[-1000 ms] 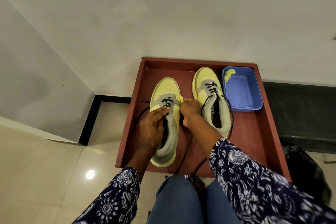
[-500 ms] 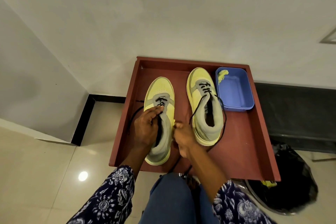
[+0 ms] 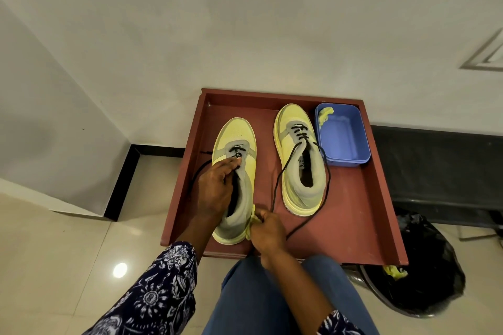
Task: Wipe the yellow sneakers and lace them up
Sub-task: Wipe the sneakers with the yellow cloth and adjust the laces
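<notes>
Two yellow sneakers stand toes-away in the red tray [image 3: 364, 215]: the left sneaker [image 3: 236, 171] toward its near left corner, the right sneaker [image 3: 299, 155] further back, just beside a blue tub [image 3: 343, 135] in the tray's far right corner. The step in hand looks like wiping, low on the left sneaker's inner heel side. The right hand [image 3: 268, 232] has its fingers curled round a small yellow cloth [image 3: 251, 219] pressed against that heel. The left hand [image 3: 216, 187] lies over the sneaker's opening, palm down, fingertips on the lower eyelets, thumb apparently curled in at the collar, steadying the shoe. Both black laces [image 3: 280, 182] are threaded only through the toe-end eyelets and trail loose across the tray. Next, I judge, the cloth goes round the heel while the left hand keeps the shoe from sliding; lacing remains.
</notes>
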